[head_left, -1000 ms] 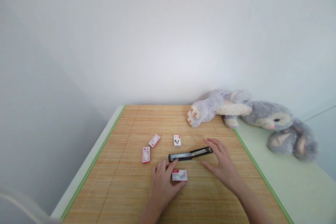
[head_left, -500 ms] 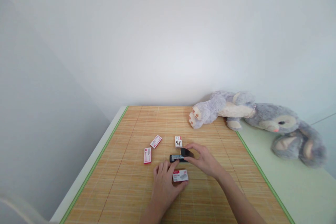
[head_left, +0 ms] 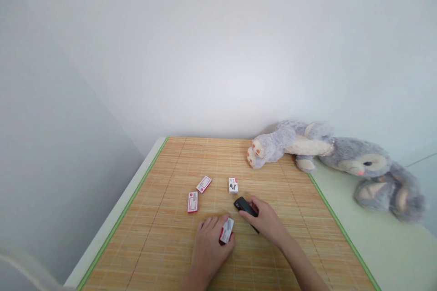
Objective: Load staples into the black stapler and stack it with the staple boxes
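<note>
My right hand grips a black stapler, thumb on the near side and fingers on the far side. The stapler is closed and slants across the mat. To its left, my left hand is closed around a small white and red box that looks like a staple box; it is tilted between thumb and fingers. Just beyond the stapler stands another small box with a dark picture on it. Two flat white boxes with red edges, a nearer one and a farther one, lie to the left.
A bamboo mat with green edging covers much of the pale table. At the back right a grey plush rabbit lies on its side, its legs over the mat. A white wall rises behind.
The stapler's raised top has come down, and the stapler has turned to a slant in my right hand. My left hand has drawn its box slightly left and tilted it.
</note>
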The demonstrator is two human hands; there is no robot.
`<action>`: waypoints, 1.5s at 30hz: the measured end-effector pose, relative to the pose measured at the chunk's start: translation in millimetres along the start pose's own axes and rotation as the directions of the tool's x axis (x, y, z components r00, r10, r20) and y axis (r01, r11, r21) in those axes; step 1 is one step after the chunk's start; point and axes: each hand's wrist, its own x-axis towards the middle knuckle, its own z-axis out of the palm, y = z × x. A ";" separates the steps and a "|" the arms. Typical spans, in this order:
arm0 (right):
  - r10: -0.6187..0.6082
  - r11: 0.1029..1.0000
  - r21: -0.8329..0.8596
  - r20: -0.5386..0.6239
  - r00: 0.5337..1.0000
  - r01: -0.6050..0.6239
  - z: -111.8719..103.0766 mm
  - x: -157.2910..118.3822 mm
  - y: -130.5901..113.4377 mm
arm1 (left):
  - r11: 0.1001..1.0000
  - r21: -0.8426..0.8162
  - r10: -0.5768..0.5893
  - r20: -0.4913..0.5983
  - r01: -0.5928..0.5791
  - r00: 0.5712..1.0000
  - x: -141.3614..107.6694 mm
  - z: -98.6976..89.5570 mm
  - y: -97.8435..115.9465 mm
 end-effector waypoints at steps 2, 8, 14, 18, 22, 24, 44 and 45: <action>0.066 0.996 0.054 0.003 0.998 -0.066 1.2 -11.9 8.7 | 0.999 -0.013 -0.047 0.047 0.048 0.998 1.3 -7.4 -7.4; 0.187 0.941 0.293 -0.031 0.982 -0.169 27.5 -44.8 11.5 | 0.992 -0.118 -0.003 0.275 0.037 0.962 10.1 -34.1 -20.3; 0.199 0.870 0.472 -0.077 0.977 -0.140 50.8 -49.3 -2.6 | 0.998 -0.053 -0.029 0.232 0.043 0.972 25.0 -22.2 -1.7; 0.158 0.892 0.438 -0.078 0.984 -0.109 42.6 -43.6 3.3 | 0.994 -0.106 0.020 0.248 0.007 0.969 31.5 -11.6 5.9; 0.206 0.860 0.474 0.011 0.979 -0.186 37.3 -44.5 15.2 | 0.990 -0.134 0.068 0.257 -0.034 0.964 34.4 -10.8 9.0; 0.197 0.871 0.461 -0.011 0.980 -0.170 38.9 -45.5 18.6 | 0.989 -0.132 0.099 0.263 -0.066 0.960 34.6 -12.0 11.2; 0.187 0.963 0.221 -0.134 0.973 -0.155 43.2 -41.3 9.8 | 0.993 -0.058 0.103 0.079 -0.099 0.991 10.4 -8.8 5.4; 0.181 0.965 0.218 -0.137 0.974 -0.149 40.7 -42.1 7.9 | 0.994 -0.054 0.101 0.075 -0.097 0.992 10.4 -9.7 4.2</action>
